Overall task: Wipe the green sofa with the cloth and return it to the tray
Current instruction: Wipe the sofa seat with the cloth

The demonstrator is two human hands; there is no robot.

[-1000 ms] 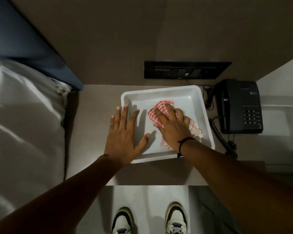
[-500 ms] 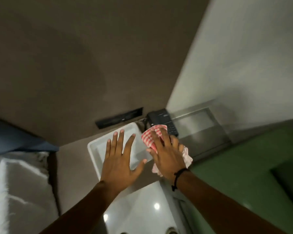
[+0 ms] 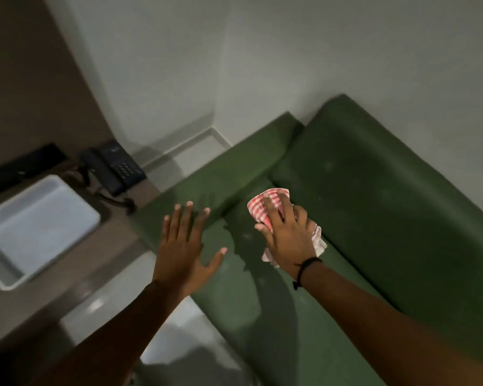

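Cloth (image 3: 258, 211): red/white check, bunched under right hand (image 3: 286, 235), over seat of green sofa (image 3: 388, 213) at its far-left corner, just beside backrest and armrest; whether it presses the upholstery or hovers just above, cannot tell. Fingers (image 3: 273, 210) of right hand spread over top of cloth, thumb tucked at near-left edge, holding it pinned to palm; likely held flat so a broad face meets the seat for wiping. Long axis runs far-left to near-right, roughly in line w/ forearm; one checked end pokes out past fingertips toward armrest, a paler crumpled tail sticks out near wrist. Left hand (image 3: 186, 246): fingers wide, nothing held, hovering over near-left seat edge/armrest, prob. for balance or to brace. Tray (image 3: 0, 277): white, rectangular, on table (image 3: 76, 277) at left, nothing visible in it; well apart from cloth. Phone (image 3: 117, 168): black, corded, on table beyond tray. Judgement: wiping step at its start; return to tray not yet done.
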